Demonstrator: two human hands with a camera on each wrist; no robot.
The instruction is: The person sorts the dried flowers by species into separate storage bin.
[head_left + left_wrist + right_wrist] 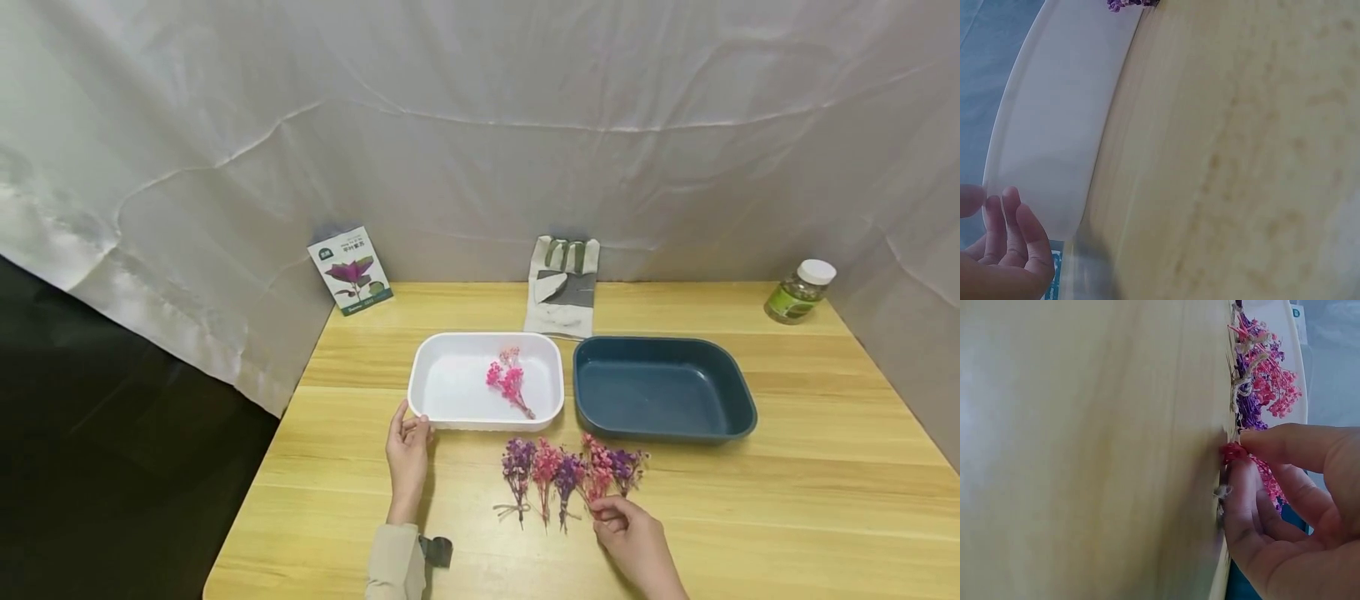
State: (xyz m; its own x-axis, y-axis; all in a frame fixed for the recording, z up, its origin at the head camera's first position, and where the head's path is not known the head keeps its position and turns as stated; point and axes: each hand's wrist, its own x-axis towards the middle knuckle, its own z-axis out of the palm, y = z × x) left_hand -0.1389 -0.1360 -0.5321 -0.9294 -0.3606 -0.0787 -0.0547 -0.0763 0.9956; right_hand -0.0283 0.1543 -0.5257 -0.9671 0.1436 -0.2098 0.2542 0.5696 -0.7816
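Observation:
In the head view a white tray (pixel 450 379) holds a small pink flower bunch (pixel 512 383). My left hand (pixel 408 458) touches the tray's front left corner; the left wrist view shows its fingers (pixel 1015 234) bent against the white wall (pixel 1054 125). In front of the trays lies a row of tied bunches, purple (pixel 517 462) and pink (pixel 546 467). My right hand (pixel 633 542) pinches the stems of a pink bunch (pixel 597 467) between thumb and finger, seen also in the right wrist view (pixel 1297 500). A purple bunch (pixel 624 467) lies beside it.
A dark blue tray (pixel 660 392) stands right of the white one. Behind them lies a grey and white glove (pixel 562 292). A seed packet (pixel 351 271) leans at the back left, and a lidded jar (pixel 799 292) stands at the back right. Grey cloth (pixel 480 167) hangs behind.

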